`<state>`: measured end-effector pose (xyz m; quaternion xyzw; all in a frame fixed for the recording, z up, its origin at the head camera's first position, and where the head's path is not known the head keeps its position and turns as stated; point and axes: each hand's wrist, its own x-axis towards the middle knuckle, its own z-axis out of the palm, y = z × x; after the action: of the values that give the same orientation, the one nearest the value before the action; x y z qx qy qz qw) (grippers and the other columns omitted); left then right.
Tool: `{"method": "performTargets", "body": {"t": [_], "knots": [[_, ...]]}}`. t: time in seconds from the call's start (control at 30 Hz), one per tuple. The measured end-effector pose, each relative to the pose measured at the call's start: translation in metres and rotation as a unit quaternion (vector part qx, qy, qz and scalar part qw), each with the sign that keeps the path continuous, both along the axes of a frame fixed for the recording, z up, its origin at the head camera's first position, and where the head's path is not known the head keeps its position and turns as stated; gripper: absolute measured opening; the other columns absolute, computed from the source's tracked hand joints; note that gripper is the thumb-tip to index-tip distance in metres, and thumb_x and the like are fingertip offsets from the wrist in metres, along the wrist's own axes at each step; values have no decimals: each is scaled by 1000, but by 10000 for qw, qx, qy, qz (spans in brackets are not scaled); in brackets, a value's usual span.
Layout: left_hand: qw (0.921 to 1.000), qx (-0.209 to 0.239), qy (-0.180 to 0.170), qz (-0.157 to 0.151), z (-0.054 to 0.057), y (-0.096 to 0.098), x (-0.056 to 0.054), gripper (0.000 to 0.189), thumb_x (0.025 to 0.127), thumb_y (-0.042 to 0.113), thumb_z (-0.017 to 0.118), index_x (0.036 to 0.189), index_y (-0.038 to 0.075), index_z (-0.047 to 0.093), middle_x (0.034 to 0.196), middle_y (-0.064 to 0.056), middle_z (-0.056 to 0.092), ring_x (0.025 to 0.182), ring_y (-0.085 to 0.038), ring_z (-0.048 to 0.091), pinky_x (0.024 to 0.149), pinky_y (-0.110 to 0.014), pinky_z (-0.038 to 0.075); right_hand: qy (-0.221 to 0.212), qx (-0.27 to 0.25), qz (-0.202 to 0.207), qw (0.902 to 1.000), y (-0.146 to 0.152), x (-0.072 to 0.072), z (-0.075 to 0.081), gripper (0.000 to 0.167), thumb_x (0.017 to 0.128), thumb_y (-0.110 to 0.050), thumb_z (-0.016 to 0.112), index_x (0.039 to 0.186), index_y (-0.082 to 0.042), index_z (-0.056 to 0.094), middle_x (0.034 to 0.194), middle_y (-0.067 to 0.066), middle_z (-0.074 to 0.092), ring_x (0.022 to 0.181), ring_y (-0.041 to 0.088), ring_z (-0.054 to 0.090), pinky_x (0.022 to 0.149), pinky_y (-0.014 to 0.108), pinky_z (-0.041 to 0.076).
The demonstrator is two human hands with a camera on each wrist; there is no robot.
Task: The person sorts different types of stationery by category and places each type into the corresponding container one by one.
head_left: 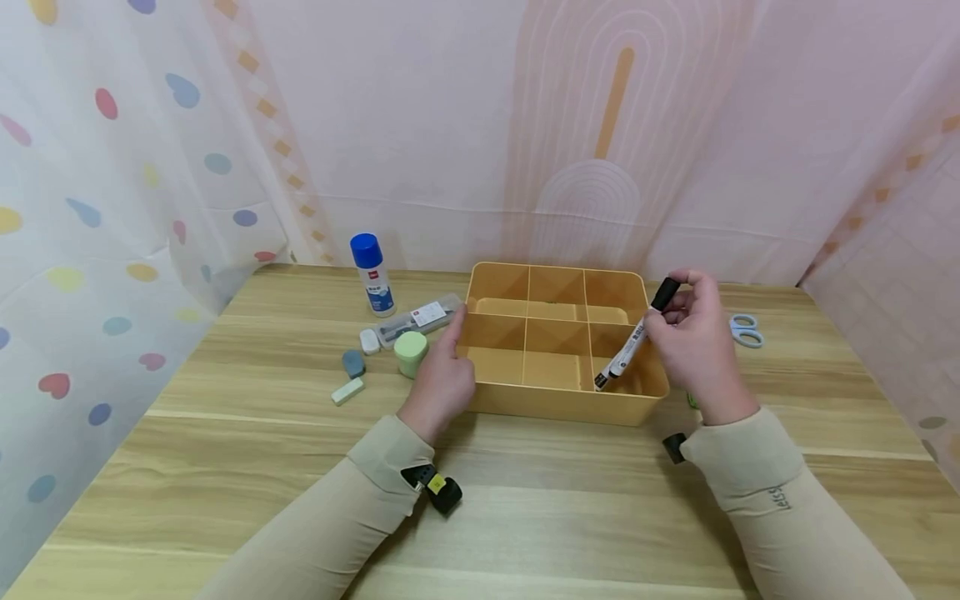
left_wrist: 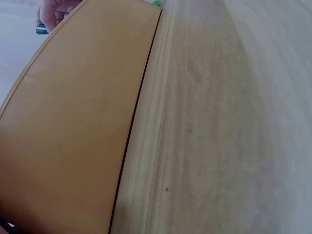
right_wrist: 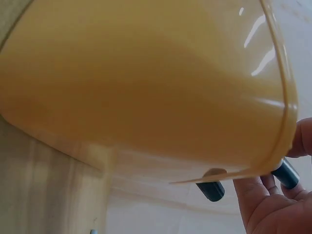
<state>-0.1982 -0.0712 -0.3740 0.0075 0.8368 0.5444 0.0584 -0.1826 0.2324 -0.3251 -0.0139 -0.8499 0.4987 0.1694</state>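
Observation:
My right hand pinches a white marker near its black cap. The marker slants down into the front right compartment of a yellow divided organizer box. In the right wrist view, the fingers hold a dark cap end beyond the box's rim, and another dark cylindrical end shows nearby; whether it belongs to a second marker is unclear. My left hand rests against the box's left side, index finger straight along the rim. Its other fingers are mostly hidden.
Left of the box are a blue-capped glue bottle, a clear labelled case, a white eraser, a green jar, a blue-grey block and a pale green block. Light blue scissors lie right. A green item peeks out beside the right wrist.

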Motion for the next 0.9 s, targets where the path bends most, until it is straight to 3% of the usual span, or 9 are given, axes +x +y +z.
{"method": "performTargets", "body": {"t": [0.2,0.4,0.47,0.57,0.63,0.7,0.9], "knots": [[10000,11,-52,-4,1,-1,0,87,95,-7,34,170,33,14,177,3,18,161,-25,22,78,-33,53,-34,179,44,9998,-4,1,-4,56,95,-2,64,146,-1,40,110,16,61,87,13,59,70,12,51],[10000,-19,-80,13,1,0,-1,86,96,-6,34,170,33,14,177,4,17,162,-25,20,98,-42,54,-188,375,75,9991,-4,4,-6,56,94,-5,65,145,-1,42,112,17,61,92,19,60,70,11,50],[10000,0,-67,18,1,0,0,86,96,-7,34,170,32,14,177,3,17,162,-25,21,98,-43,53,-252,412,104,9988,-4,5,-6,54,94,-5,65,143,-1,43,113,17,61,94,22,61,70,12,50],[10000,0,-55,13,1,0,0,87,95,-7,35,170,32,14,177,3,17,161,-24,23,82,-38,56,-327,437,169,9984,-4,6,-7,52,95,-4,65,142,-1,43,116,19,60,97,25,62,70,13,51],[10000,44,-67,1,1,0,0,88,94,-7,35,170,32,14,177,2,17,160,-25,26,66,-34,52,-357,478,194,9980,-4,7,-8,52,95,-3,65,141,0,44,117,21,60,99,27,62,70,13,51],[10000,56,-73,-8,1,-1,0,88,94,-8,35,170,31,14,177,2,17,158,-25,29,58,-30,49,-356,530,217,9977,-4,7,-9,51,94,-2,65,141,2,45,118,22,60,100,29,62,70,13,50],[10000,76,-44,-30,0,-1,0,87,94,-8,35,170,29,15,177,1,18,158,-25,30,55,-27,46,-318,683,238,9969,-5,9,-10,49,93,-2,65,138,3,47,116,22,61,101,30,62,69,14,49]]}}
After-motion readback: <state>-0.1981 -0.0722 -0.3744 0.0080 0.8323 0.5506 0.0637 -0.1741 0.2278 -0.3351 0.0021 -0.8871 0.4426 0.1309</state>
